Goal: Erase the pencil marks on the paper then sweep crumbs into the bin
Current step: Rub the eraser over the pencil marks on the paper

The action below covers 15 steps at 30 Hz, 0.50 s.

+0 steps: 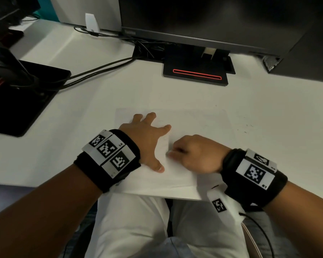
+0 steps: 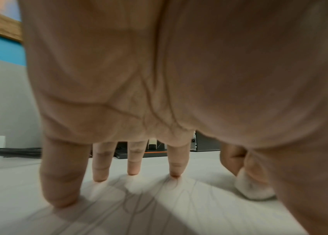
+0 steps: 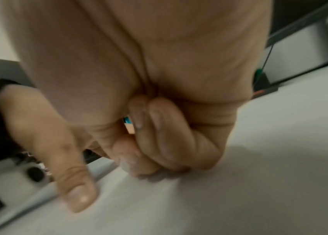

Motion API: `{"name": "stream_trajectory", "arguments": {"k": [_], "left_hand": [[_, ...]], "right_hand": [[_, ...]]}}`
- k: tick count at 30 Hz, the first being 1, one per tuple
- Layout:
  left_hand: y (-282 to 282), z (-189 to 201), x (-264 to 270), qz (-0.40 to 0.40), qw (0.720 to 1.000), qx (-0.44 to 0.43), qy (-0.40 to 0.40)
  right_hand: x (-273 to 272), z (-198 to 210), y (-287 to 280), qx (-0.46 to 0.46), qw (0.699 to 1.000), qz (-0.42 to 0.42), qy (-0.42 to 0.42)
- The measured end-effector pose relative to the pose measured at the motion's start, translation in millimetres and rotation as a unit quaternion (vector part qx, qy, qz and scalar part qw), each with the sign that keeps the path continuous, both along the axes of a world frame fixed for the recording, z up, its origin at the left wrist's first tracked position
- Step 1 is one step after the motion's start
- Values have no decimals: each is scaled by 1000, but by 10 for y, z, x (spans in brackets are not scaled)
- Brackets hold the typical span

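While my left hand (image 1: 146, 140) presses spread fingers (image 2: 62, 182) flat on the paper (image 1: 175, 175), my right hand (image 1: 196, 155) pinches a white eraser (image 2: 253, 189), its tip touching the sheet just beside the left thumb.

Dim office light, soft pictures, wide-angle bend at the edges.

The head view is dull and greyish; the white desk (image 1: 250, 108) reads muted, and the monitor (image 1: 213, 17) is a black mass without detail. In the left wrist view the fingers (image 2: 101, 165) throw fanned, soft shadows toward the camera, and the palm close to the lens is out of focus. The right wrist view is smeared with motion blur throughout, its background lines tilted and bent.
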<state>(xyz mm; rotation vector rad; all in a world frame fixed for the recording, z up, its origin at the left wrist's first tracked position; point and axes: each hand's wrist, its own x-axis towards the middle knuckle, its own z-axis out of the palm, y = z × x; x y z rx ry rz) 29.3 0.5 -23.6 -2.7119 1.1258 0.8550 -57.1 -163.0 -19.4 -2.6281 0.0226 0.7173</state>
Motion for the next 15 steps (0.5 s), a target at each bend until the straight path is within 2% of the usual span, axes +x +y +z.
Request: {"name": "stream_trajectory", "arguments": {"k": [4,8,12,15], "left_hand": [[-2,16,-6,7,1000,1,6],[-9,27,-13,-1,1000,0,-7],[-2,36,-17,9,1000,-1,0],[-7,40,-21,3,1000,-7,-5]], "right_hand": [[131,69,-136,-27,997,-58,-33],[60,31,64,-2,1000,12,9],[211,70,-112,-40,997,-53,-34],[143,13,31,-18,1000,12,-15]]}}
